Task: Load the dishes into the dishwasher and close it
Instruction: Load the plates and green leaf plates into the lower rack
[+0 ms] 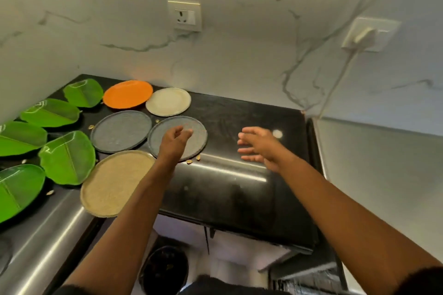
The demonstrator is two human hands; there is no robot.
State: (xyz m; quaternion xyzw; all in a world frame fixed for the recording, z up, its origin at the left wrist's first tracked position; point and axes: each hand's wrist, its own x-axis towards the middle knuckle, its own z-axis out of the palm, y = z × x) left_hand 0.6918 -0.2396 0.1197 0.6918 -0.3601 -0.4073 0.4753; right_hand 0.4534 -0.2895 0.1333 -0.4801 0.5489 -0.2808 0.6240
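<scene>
No text, label, brand, number or sign is showing legibly anywhere: nothing readable is appearing on the plates, the counter, the wall or the sockets.

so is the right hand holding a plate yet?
No. The right hand hovers open with fingers spread above the bare black counter, clear of the nearest grey plate.

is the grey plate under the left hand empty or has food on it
Empty: the grey plate shows bare surface around the left hand; only crumbs lie beside its rim.
</scene>
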